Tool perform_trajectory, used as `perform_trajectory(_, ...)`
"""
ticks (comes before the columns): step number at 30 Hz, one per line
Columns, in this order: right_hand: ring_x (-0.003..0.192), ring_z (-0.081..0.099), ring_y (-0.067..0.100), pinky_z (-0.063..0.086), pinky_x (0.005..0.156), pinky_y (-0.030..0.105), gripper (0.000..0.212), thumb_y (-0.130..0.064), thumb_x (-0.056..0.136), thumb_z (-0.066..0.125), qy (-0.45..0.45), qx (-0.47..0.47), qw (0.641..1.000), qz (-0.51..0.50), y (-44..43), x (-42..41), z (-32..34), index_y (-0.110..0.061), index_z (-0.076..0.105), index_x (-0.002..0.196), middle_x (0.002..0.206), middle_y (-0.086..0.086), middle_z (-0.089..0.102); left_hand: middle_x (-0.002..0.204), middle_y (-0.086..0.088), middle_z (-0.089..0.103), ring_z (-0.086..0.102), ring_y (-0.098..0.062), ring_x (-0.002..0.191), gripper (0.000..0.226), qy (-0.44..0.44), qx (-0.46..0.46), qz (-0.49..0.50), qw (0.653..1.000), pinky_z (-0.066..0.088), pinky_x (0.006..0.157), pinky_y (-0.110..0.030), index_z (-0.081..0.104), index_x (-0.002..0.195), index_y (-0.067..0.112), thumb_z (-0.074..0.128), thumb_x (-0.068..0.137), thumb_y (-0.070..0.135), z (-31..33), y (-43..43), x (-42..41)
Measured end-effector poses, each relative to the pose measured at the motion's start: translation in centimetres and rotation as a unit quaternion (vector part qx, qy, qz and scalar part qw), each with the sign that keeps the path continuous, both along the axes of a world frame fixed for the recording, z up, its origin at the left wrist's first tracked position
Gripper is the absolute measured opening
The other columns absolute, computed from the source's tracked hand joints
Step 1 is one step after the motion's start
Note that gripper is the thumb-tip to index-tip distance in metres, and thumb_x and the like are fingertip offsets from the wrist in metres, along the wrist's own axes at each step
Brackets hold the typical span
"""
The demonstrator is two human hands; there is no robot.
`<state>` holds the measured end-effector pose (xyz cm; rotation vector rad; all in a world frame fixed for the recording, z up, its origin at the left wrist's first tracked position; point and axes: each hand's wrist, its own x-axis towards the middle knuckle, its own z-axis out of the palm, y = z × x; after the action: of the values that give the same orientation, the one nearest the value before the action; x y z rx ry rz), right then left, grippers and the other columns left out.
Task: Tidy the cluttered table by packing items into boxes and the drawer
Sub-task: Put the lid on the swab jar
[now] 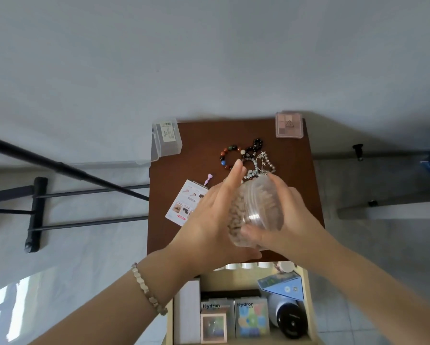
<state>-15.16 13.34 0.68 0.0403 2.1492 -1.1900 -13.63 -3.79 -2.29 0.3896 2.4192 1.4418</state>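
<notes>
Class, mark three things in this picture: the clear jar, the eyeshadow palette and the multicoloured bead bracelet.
clear jar (261, 210): head view, its transparent end facing the camera.
eyeshadow palette (289, 125): head view, middle of its lid.
multicoloured bead bracelet (223, 162): head view, its blue bead.

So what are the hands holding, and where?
A tilted clear jar of beige bits. The left hand presses flat on its left side; the right hand curls round its right side.
</notes>
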Motion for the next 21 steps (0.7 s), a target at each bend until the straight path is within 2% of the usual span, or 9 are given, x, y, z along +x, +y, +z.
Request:
perform_trajectory(3, 0.116, 0.034, -0.006, 0.04, 0.092, 0.016, 0.111, -0.048, 0.062, 0.078, 0.007, 0.01, 0.999, 0.053, 0.0, 0.6, 0.4, -0.041, 0.001, 0.142, 0.124, -0.027, 0.017, 0.144, 0.008, 0.035, 0.03, -0.01, 0.136, 0.12, -0.035, -0.048, 0.007, 0.998, 0.033, 0.11, -0.044, 0.006, 0.141, 0.044, 0.071, 0.042, 0.063, -0.4, -0.1, 0.8)
perform_trajectory(6, 0.123, 0.033, 0.002, 0.041, 0.102, 0.03, 0.109, -0.061, 0.058, 0.072, 0.007, 0.043, 0.995, 0.089, -0.4, 1.2, 0.3, -0.046, 0.0, 0.138, 0.119, -0.028, 0.015, 0.129, 0.022, 0.038, 0.039, -0.011, 0.127, 0.101, -0.044, -0.063, 0.012, 0.997, 0.038, 0.107, -0.039, 0.023, 0.127, 0.048, 0.071, 0.039, 0.06, -0.3, -0.1, 1.6)
perform_trajectory(8, 0.119, 0.042, 0.007, 0.046, 0.096, 0.035, 0.099, -0.076, 0.055, 0.06, 0.004, 0.05, 0.998, 0.046, -1.2, 1.8, -0.4, -0.042, 0.012, 0.136, 0.131, -0.016, 0.026, 0.128, 0.02, 0.043, 0.043, -0.014, 0.124, 0.103, -0.008, -0.114, 0.022, 0.993, 0.042, 0.101, -0.042, 0.032, 0.132, 0.039, 0.076, 0.04, 0.056, 0.0, 0.1, 1.9)
perform_trajectory(11, 0.098, 0.065, 0.021, 0.057, 0.075, 0.04, 0.099, -0.093, 0.054, 0.033, -0.226, -0.021, 0.971, -0.071, -1.7, 1.9, -0.1, -0.03, 0.038, 0.13, 0.127, 0.005, 0.052, 0.13, 0.003, 0.053, 0.051, -0.025, 0.118, 0.111, 0.096, -0.256, 0.023, 0.962, 0.05, 0.085, -0.045, 0.036, 0.132, 0.021, 0.082, 0.038, 0.057, -0.4, 0.5, 2.3)
perform_trajectory(13, 0.1, 0.066, 0.025, 0.057, 0.079, 0.042, 0.11, -0.096, 0.048, 0.034, -0.322, -0.04, 0.946, -0.03, -0.9, 1.1, 0.2, -0.03, 0.036, 0.136, 0.13, 0.011, 0.054, 0.136, 0.006, 0.046, 0.043, -0.02, 0.125, 0.111, 0.068, -0.275, 0.011, 0.959, 0.046, 0.091, -0.046, 0.031, 0.138, 0.024, 0.08, 0.044, 0.057, -0.3, 0.6, 2.3)
perform_trajectory(15, 0.129, 0.044, 0.02, 0.045, 0.098, 0.041, 0.112, -0.086, 0.054, 0.051, -0.239, 0.004, 0.97, 0.036, -0.5, 0.0, -0.2, -0.038, 0.007, 0.145, 0.152, -0.001, 0.024, 0.141, 0.014, 0.033, 0.027, -0.011, 0.131, 0.11, -0.032, -0.249, 0.011, 0.968, 0.034, 0.105, -0.04, 0.022, 0.143, 0.03, 0.079, 0.052, 0.055, -0.4, 0.2, 2.0)
perform_trajectory(17, 0.135, 0.028, 0.01, 0.034, 0.106, 0.031, 0.098, -0.06, 0.072, 0.063, -0.08, 0.02, 0.99, 0.111, -0.5, 0.2, 0.0, -0.047, -0.005, 0.141, 0.147, -0.021, 0.008, 0.142, 0.015, 0.033, 0.027, -0.01, 0.131, 0.109, -0.045, -0.242, 0.009, 0.969, 0.033, 0.106, -0.04, 0.023, 0.143, 0.032, 0.08, 0.053, 0.055, -0.5, -0.1, 1.6)
perform_trajectory(19, 0.12, 0.041, 0.006, 0.043, 0.096, 0.025, 0.086, -0.057, 0.076, 0.061, -0.002, 0.037, 0.988, 0.147, -0.6, 0.8, -0.2, -0.052, 0.002, 0.139, 0.137, -0.019, 0.019, 0.138, 0.01, 0.042, 0.038, -0.017, 0.128, 0.108, -0.022, -0.24, 0.005, 0.971, 0.04, 0.099, -0.046, 0.027, 0.139, 0.033, 0.08, 0.048, 0.055, -0.5, -0.3, 1.6)
perform_trajectory(21, 0.103, 0.056, 0.008, 0.054, 0.08, 0.029, 0.083, -0.071, 0.067, 0.055, -0.061, 0.016, 0.994, 0.091, -0.6, 0.9, -0.7, -0.049, 0.014, 0.136, 0.13, -0.006, 0.037, 0.131, 0.003, 0.053, 0.05, -0.023, 0.119, 0.108, 0.042, -0.249, 0.009, 0.968, 0.049, 0.087, -0.049, 0.03, 0.134, 0.027, 0.08, 0.043, 0.056, -1.1, -0.5, 2.0)
